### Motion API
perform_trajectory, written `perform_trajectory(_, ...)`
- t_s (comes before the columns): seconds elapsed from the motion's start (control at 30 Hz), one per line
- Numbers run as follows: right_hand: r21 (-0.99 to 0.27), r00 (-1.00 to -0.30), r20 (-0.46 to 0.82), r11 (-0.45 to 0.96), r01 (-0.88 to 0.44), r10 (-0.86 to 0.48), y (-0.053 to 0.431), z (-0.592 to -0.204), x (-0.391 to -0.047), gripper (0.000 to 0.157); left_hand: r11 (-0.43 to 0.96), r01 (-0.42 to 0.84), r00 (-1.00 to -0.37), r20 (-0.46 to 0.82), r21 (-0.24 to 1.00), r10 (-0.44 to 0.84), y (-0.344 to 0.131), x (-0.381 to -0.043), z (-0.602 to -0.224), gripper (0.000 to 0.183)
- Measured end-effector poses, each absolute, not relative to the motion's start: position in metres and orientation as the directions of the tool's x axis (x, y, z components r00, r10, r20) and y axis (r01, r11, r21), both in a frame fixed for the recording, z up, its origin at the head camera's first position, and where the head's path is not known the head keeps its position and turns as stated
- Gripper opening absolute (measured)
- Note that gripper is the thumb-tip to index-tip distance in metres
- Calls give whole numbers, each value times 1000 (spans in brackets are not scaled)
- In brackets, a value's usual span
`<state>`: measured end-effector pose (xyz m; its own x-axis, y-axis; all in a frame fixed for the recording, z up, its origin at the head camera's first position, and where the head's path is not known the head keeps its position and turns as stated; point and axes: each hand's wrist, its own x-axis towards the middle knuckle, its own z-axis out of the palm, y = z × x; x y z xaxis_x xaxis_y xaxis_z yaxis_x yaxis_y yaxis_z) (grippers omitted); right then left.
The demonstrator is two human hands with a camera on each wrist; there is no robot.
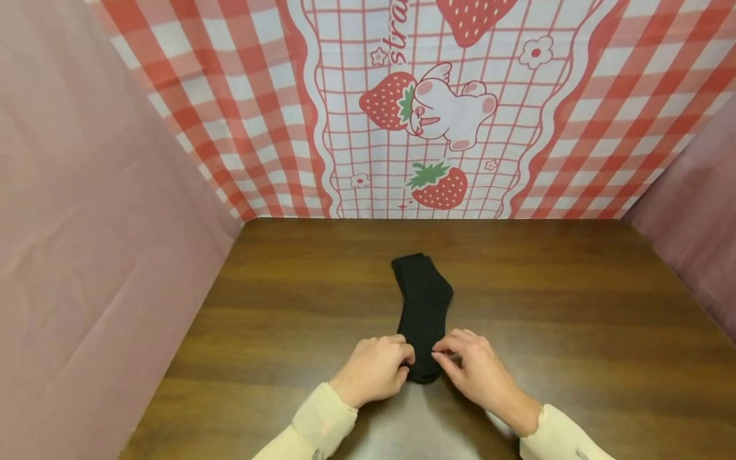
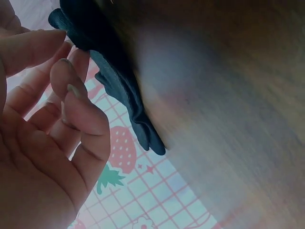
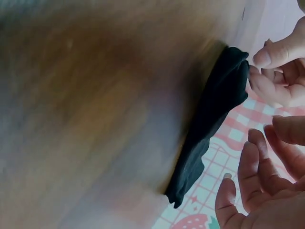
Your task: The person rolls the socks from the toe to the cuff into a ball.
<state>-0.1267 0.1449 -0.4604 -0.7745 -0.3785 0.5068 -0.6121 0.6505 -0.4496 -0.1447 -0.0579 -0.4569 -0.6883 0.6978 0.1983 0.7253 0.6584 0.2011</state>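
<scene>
A pair of black socks [image 1: 425,300] lies flat on the table, one on top of the other, with the cuffs at the far end and rounded toes toward the person. My left hand [image 1: 376,367] is at the left edge near the toes, its fingers loosely bent. On the opposite edge, my right hand [image 1: 471,364] has its thumb and forefinger close together at the fabric. In the left wrist view, the left hand [image 2: 52,138] has bent fingers beside the socks [image 2: 119,81]. Fingers of the right hand [image 3: 262,181] spread loosely next to the socks [image 3: 209,119] in the right wrist view.
The brown wooden table [image 1: 575,306] extends to both sides. Behind it hangs a red-and-white checked cloth [image 1: 241,96] printed with strawberries. Pink cloth walls [image 1: 103,255] stand at the left and right.
</scene>
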Motion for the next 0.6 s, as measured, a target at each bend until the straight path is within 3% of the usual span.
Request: perform_trajectory(0.6, -298, -775, 406, 731, -613, -485, 138, -464, -112, 12, 635, 746, -666, 226, 200, 711, -54, -141, -460, 16)
